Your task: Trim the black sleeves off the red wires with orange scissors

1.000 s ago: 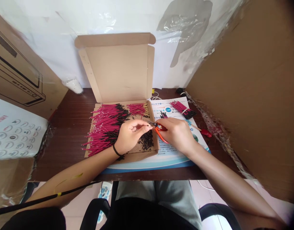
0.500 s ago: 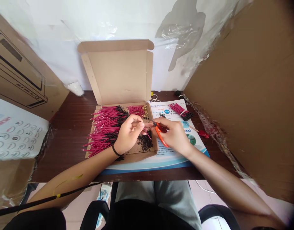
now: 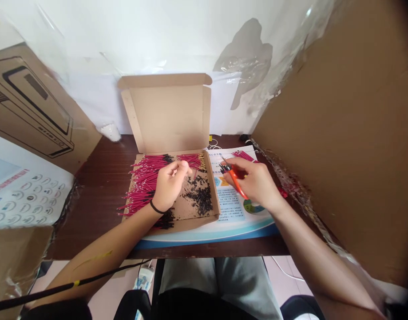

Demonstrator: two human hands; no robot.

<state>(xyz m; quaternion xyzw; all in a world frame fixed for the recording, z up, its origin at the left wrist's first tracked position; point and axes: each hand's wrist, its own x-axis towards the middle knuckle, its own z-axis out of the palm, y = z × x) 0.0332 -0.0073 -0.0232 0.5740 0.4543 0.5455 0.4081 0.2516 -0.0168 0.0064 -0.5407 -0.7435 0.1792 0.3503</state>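
Pink wires with black ends (image 3: 142, 178) fill the left side of an open cardboard box (image 3: 215, 195). Black scraps (image 3: 202, 198) lie in its right part, below a smaller group of pink wires with gold tips (image 3: 190, 160). Over the box, my left hand (image 3: 172, 180) is pinched closed; a thin pink wire shows faintly at its fingertips. To the right of the box, my right hand (image 3: 253, 180) is wrapped round orange-handled scissors (image 3: 237, 183), beside short black pieces (image 3: 225, 169) on the printed sheet.
The box lid (image 3: 167, 115) stands up behind. A bundle of pink wires (image 3: 244, 155) lies beyond my right hand on the printed sheet (image 3: 230, 209). A white bundle (image 3: 110, 132) is at the back left. Cardboard panels (image 3: 343, 133) flank the table.
My hands have moved apart: the right one went right with the scissors, the left one slightly left. More black scraps show between them. The camera view has shifted a little.
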